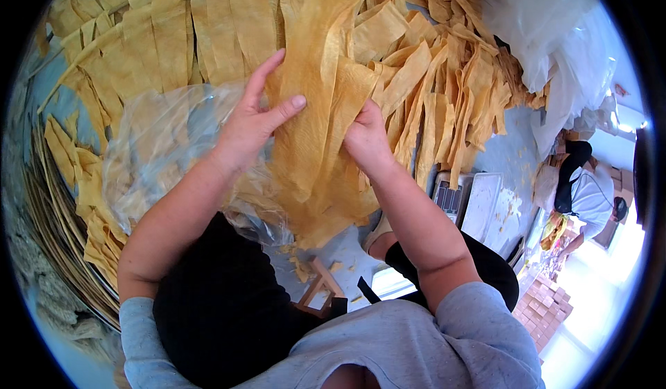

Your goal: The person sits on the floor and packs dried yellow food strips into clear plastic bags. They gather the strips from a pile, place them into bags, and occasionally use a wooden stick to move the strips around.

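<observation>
A long, folded yellow sheet of what looks like dried tofu skin [304,124] hangs before me, its lower end blurred. My right hand [368,137] has its fingers curled around the right-hand fold of this sheet. At the left edge, my left hand [255,116] has its thumb across the sheet and its index finger spread upward. Its other fingers are hidden, so whether it grips is not clear. Beneath and left of the sheet lies a clear plastic bag [156,155] with yellow pieces in or under it.
More yellow sheets [156,46] hang over sticks at upper left. Loose strips [463,98] are heaped at right, below white plastic sheeting [546,30]. A digital scale [448,196] is on the floor. Thin sticks [57,222] lie at left. Another person [593,196] bends at far right.
</observation>
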{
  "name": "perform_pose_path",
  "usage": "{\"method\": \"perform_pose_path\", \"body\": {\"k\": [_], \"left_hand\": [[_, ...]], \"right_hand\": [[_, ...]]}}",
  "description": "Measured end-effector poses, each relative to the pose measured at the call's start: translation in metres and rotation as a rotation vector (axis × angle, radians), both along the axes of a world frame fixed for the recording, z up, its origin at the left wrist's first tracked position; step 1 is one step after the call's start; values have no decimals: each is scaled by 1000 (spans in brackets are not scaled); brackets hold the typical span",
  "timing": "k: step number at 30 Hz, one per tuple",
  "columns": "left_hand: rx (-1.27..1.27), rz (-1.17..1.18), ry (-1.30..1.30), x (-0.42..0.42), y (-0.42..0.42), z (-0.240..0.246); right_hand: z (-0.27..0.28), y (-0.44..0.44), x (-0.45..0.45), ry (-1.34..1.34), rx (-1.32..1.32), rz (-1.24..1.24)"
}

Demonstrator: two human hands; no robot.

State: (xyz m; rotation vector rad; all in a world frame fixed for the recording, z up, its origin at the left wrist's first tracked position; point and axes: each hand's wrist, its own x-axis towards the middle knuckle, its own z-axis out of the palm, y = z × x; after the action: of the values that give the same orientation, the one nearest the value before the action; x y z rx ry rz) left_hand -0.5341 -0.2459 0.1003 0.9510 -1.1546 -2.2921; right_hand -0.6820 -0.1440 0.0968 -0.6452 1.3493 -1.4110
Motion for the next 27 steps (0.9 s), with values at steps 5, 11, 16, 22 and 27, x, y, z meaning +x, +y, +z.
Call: {"method": "perform_pose_path", "body": {"k": [5,11,16,22,27], "left_hand": [[173,18,81,10,20,-29],[242,-101,169,19,23,-19],[279,-115,224,27,20,-18],[344,-320,176,29,33,-19],[315,-314,189,32,31,-25]], "right_hand": [[-20,-6,15,270,-73,-121],[-11,-24,-8,117,-36,-112],[19,-20,-59,-202,-59,264],[2,-64,-85,-167,169,-205],[11,-94,-121,-91,-149,-370]]}}
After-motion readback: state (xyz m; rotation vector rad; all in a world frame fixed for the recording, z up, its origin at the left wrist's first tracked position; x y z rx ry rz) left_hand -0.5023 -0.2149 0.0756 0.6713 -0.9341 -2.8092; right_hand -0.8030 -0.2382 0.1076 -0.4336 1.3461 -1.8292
